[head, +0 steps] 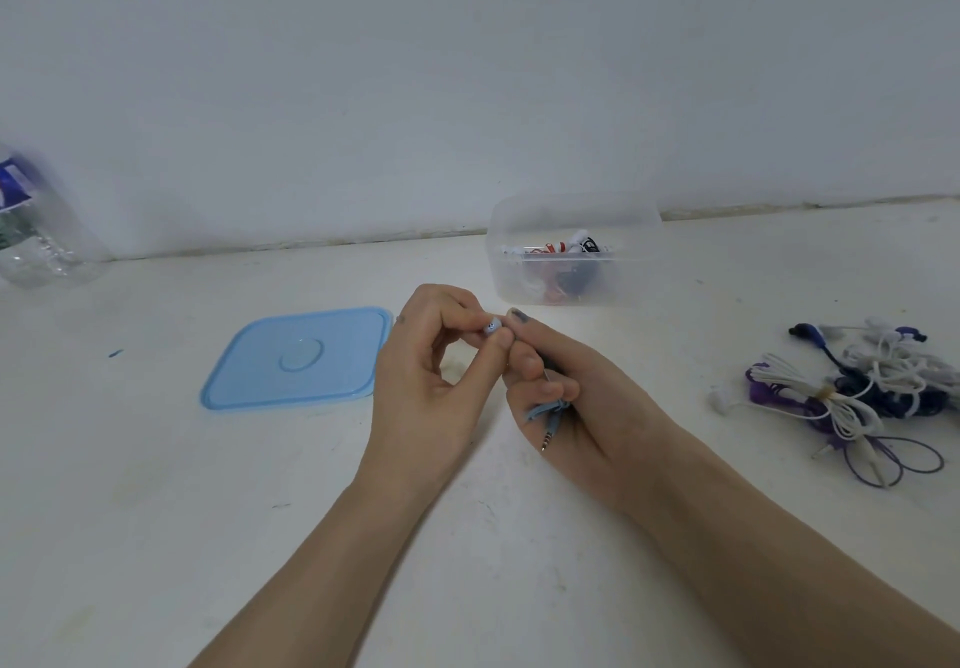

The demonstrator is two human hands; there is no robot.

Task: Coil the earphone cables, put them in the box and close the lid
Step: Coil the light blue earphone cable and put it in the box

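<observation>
My left hand [431, 371] pinches a small light-blue earbud [492, 326] between thumb and fingertips. My right hand [566, 397] grips the coiled blue earphone cable [545, 407]; its jack plug [548, 439] hangs out below my fingers. Both hands meet above the middle of the table. The clear plastic box [571, 283] stands open behind them, with several coiled earphones inside. Its blue lid [298, 358] lies flat to the left of my left hand. A tangle of white, purple and dark blue earphones [852, 392] lies at the right.
A clear plastic bottle [36, 220] with a blue label stands at the far left by the wall. The white wall runs along the table's back edge. A small blue speck [115, 353] marks the tabletop left of the lid.
</observation>
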